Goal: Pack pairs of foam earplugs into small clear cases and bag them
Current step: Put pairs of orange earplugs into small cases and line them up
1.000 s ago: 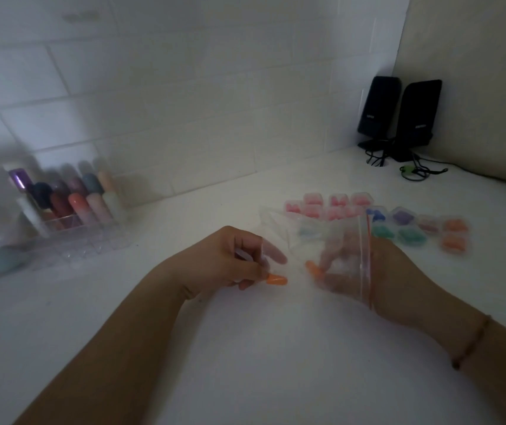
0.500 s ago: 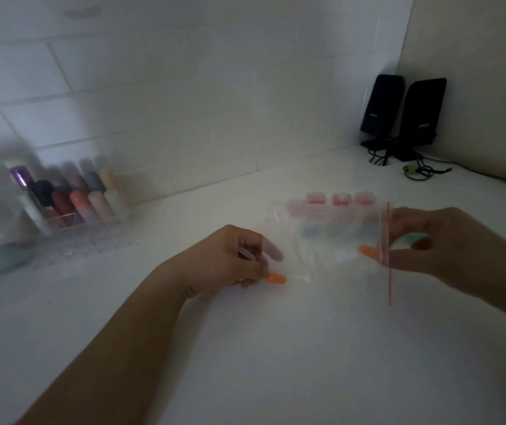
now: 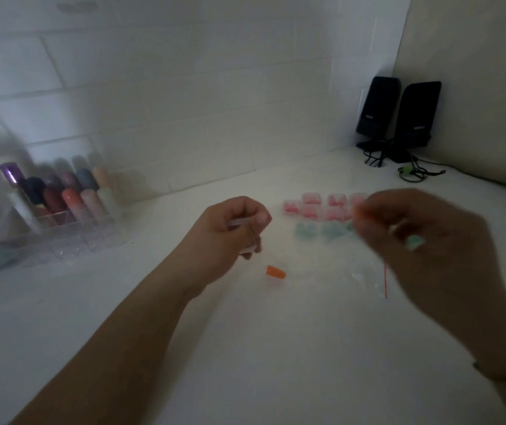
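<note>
A white counter (image 3: 276, 348) carried everything. The right hand (image 3: 423, 246), blurred, had its grip curled, pinching a clear zip bag (image 3: 371, 277) with a red seal strip; the bag hung below the grip. The left hand (image 3: 227, 231) had its grip closed round a small clear case (image 3: 241, 223). Below that grip and apart from it, one orange earplug (image 3: 275, 272) lay on the counter. Between the two grips and farther off sat rows of filled pink cases (image 3: 322, 205) and teal cases (image 3: 319, 231).

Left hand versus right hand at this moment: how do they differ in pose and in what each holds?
The left hand is curled round a small clear case and looks sharp; the right hand is motion-blurred and higher. The left hand sits beside the orange earplug lying on the counter; the right hand pinches something orange, with the clear bag hanging below it. Both are over the white counter.
</note>
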A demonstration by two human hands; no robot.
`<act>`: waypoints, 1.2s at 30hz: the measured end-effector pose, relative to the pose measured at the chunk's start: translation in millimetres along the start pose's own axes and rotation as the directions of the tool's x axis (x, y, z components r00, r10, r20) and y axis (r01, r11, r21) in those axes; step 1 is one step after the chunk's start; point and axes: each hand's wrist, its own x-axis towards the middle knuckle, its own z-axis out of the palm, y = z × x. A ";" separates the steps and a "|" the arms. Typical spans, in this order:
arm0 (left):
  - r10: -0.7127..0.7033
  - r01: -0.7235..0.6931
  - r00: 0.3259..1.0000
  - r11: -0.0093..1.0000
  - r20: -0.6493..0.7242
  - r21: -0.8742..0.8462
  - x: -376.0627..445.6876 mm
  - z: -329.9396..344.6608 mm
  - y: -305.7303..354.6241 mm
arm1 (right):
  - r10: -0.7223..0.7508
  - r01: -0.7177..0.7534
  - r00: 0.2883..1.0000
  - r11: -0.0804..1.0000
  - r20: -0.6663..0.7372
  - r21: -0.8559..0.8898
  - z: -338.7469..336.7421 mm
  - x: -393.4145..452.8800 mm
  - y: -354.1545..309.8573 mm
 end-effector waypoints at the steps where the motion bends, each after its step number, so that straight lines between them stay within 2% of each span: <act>1: 0.008 0.002 0.997 0.991 0.080 -0.133 -1.8 4.9 1.0 | -0.070 0.069 0.996 0.997 0.050 0.023 8.6 -5.3 -8.1; 3: 0.030 0.055 0.973 0.934 0.231 -0.352 -5.9 13.9 2.8 | -0.161 0.153 0.973 0.987 0.166 0.058 22.0 -13.7 -14.8; 4: 0.042 0.072 0.960 0.919 0.278 -0.387 -7.0 17.5 1.9 | -0.184 0.174 0.961 0.983 0.206 0.064 26.4 -16.2 -14.7; 11: 0.017 0.119 0.945 0.913 0.328 -0.391 -11.4 34.9 3.3 | -0.238 0.272 0.934 0.957 0.267 -0.101 40.7 -20.4 -1.7; 14: 0.015 0.136 0.941 0.897 0.337 -0.420 -13.1 35.9 4.3 | -0.220 0.270 0.936 0.950 0.276 -0.158 43.2 -21.4 1.9; 18: -0.016 0.148 0.948 0.907 0.317 -0.395 -10.1 32.8 0.9 | -0.207 0.271 0.915 0.952 0.347 -0.146 44.0 -23.1 2.1; 22: -0.003 0.098 0.960 0.940 0.279 -0.328 -8.3 30.6 -1.2 | -0.226 0.319 0.874 0.935 0.430 -0.157 42.3 -22.8 1.3; 24: 0.021 0.036 0.971 0.972 0.238 -0.232 -6.1 26.7 -2.2 | -0.224 0.286 0.905 0.950 0.361 -0.127 36.2 -18.1 -0.1; 25: 0.044 -0.006 0.975 0.985 0.217 -0.173 -4.6 23.7 -2.7 | -0.216 0.252 0.936 0.962 0.277 -0.102 30.5 -13.8 -0.3; 28: 0.147 -0.157 0.975 0.986 0.166 0.053 -0.7 10.3 -5.8 | -0.075 0.073 0.997 0.993 -0.019 -0.092 6.6 1.2 7.2; 30: 0.187 -0.213 0.971 0.959 0.149 0.186 1.6 -1.8 -9.7 | 0.077 -0.093 0.990 0.986 -0.117 -0.138 -7.6 7.6 15.3; 31: 0.192 -0.220 0.972 0.948 0.139 0.230 3.0 -8.6 -11.7 | 0.154 -0.176 0.980 0.964 -0.123 -0.200 -13.3 9.7 20.6; 33: 0.194 -0.220 0.975 0.927 0.111 0.305 6.4 -23.0 -16.8 | 0.335 -0.311 0.942 0.851 -0.017 -0.423 -21.3 12.8 30.3; 35: 0.171 -0.195 0.980 0.907 0.098 0.374 8.7 -34.4 -23.9 | 0.531 -0.350 0.833 0.721 0.153 -0.598 -24.8 13.5 32.1; 36: 0.136 -0.166 0.986 0.896 0.101 0.411 8.6 -37.3 -27.6 | 0.594 -0.359 0.775 0.694 0.215 -0.624 -24.2 13.1 32.7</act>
